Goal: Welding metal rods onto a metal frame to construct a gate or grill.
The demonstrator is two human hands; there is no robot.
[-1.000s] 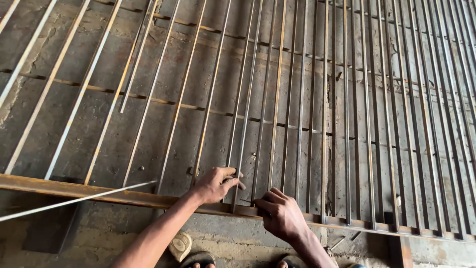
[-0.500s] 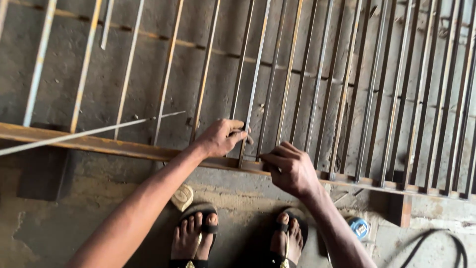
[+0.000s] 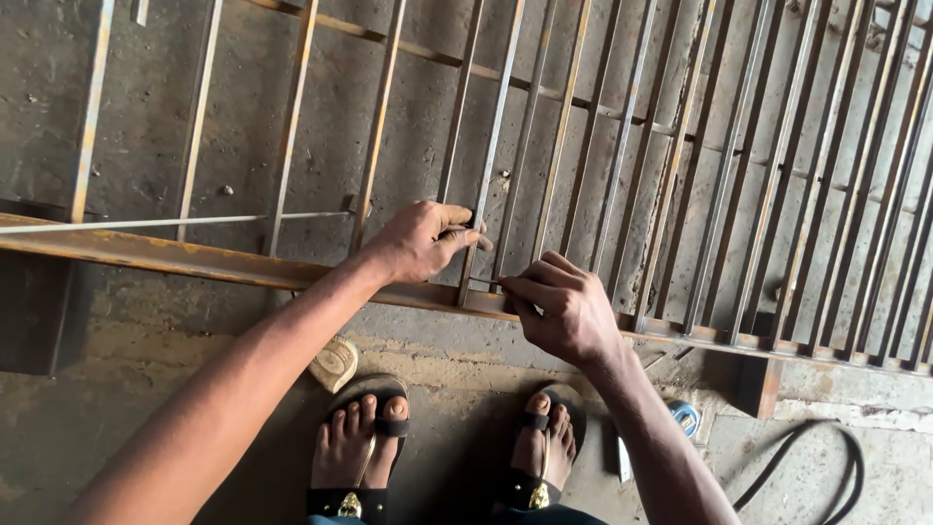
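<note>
Flat steel bar (image 3: 489,146) of the grille stands between my two hands, its lower end resting on the rusty angle-iron rail (image 3: 175,255) that runs across the view. My left hand (image 3: 420,240) is closed on that bar just above the rail, thumb and fingers wrapped around it. My right hand (image 3: 562,309) is closed in a pinch on a short thin piece (image 3: 483,282) whose tip meets the foot of the same bar; I cannot tell what the piece is.

No containers are in view. A loose thin rod (image 3: 175,223) lies almost level along the rail, left of the left hand, its near end just beside that wrist.

Edges and room: left of the held bar the bars (image 3: 291,126) are set well apart, with bare concrete floor (image 3: 146,389) visible between them. Right of it the bars (image 3: 777,175) crowd close together, with narrow gaps. A crossbar (image 3: 622,119) passes diagonally behind the bars higher up. Below the rail, my sandalled feet (image 3: 364,437) stand on the floor, and a black cable (image 3: 807,467) curves at lower right.
</note>
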